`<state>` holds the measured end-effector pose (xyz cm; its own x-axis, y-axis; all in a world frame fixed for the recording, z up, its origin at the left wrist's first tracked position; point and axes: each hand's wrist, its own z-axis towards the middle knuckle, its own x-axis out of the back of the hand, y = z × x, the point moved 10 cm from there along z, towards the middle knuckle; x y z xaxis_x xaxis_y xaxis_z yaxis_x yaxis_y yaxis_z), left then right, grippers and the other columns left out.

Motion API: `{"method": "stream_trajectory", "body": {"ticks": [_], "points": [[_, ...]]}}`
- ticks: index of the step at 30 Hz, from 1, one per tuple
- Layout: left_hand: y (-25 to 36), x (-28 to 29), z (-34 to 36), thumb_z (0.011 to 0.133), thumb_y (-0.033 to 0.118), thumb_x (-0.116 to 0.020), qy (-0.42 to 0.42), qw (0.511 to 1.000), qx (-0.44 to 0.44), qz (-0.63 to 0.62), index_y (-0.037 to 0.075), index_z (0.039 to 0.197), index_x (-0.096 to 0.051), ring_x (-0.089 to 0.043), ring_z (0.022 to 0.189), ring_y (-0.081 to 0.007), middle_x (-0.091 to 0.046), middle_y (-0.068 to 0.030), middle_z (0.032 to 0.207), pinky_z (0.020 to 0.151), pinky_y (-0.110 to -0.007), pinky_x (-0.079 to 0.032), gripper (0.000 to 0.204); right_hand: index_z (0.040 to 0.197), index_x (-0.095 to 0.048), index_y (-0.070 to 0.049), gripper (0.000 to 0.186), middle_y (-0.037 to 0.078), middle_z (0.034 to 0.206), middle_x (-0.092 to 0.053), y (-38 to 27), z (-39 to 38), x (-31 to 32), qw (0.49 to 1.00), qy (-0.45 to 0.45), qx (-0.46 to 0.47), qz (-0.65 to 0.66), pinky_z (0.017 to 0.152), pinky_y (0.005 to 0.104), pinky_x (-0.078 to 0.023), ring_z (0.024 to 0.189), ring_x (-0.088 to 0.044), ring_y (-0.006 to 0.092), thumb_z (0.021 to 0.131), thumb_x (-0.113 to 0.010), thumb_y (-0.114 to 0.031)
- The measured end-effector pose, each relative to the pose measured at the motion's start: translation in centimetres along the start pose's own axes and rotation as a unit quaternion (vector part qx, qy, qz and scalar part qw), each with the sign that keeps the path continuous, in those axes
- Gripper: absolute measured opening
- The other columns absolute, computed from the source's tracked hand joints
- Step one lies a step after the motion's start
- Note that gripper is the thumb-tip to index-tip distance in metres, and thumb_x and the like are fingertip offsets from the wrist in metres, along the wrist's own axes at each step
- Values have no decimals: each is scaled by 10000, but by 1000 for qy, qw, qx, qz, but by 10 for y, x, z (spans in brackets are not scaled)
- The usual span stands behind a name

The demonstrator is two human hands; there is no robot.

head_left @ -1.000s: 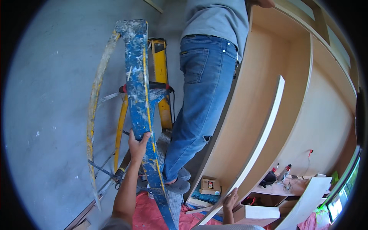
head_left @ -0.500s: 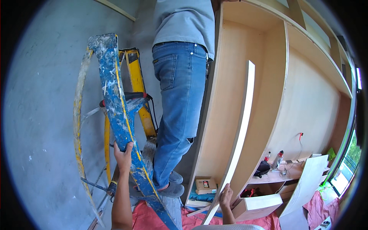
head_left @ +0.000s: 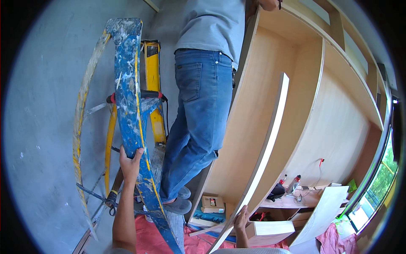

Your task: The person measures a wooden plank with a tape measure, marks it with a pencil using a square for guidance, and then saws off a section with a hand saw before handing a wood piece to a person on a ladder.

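My left hand (head_left: 130,164) is closed around the side rail of a paint-spattered blue and yellow stepladder (head_left: 128,93). In my right hand (head_left: 241,222) is a long white wooden strip (head_left: 267,150), held near its lower end; it slants up in front of the open cabinet (head_left: 237,148). A co-worker in blue jeans (head_left: 198,110) and grey shoes stands on a ladder tread, facing away. The co-worker's hand (head_left: 269,4) is at the top of the cabinet frame.
A power tool with a red-and-black grip (head_left: 146,95) lies on the upper ladder step. Bottles (head_left: 293,184) stand on a low shelf. A white drawer-like box (head_left: 270,230) and a leaning pale board (head_left: 323,211) are at the lower right. Red cloth (head_left: 194,244) covers the floor.
The view has tilted and shifted a little. My left hand keeps its hold on the ladder and my right on the strip. The co-worker's knee looks more bent.
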<state>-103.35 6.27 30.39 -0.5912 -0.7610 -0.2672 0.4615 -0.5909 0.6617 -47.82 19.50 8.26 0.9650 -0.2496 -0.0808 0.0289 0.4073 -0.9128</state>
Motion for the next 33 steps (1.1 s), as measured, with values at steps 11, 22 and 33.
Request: {"method": "stream_trajectory", "body": {"ticks": [11, 22, 33], "points": [[-8, -1, 1, 798, 296, -776, 3, 999, 23, -29, -48, 1229, -485, -609, 935, -223, -624, -149, 1068, 833, -338, -485, 623, 597, -353, -121, 552, -53, 556, -323, -39, -11, -11, 999, 32, -5, -27, 473, 277, -264, 530, -319, 64, 1013, -386, -482], [-3, 1, 0, 823, 302, -750, 13, 1000, 14, 13, -58, 1248, -467, -589, 974, -228, -601, -162, 1110, 852, -337, -472, 625, 618, -389, -104, 534, -62, 573, -327, -64, -23, -14, 997, 32, 60, -39, 489, 272, -257, 549, -316, 61, 1010, -402, -467], [5, -1, -2, 846, 302, -733, 11, 1000, -8, 9, -51, 1234, -470, -591, 941, -217, -604, -149, 1081, 825, -333, -482, 586, 605, -388, -114, 536, -70, 573, -344, -15, -34, -1, 998, 24, -35, -39, 489, 256, -248, 551, -324, 48, 1003, -418, -472]]}}
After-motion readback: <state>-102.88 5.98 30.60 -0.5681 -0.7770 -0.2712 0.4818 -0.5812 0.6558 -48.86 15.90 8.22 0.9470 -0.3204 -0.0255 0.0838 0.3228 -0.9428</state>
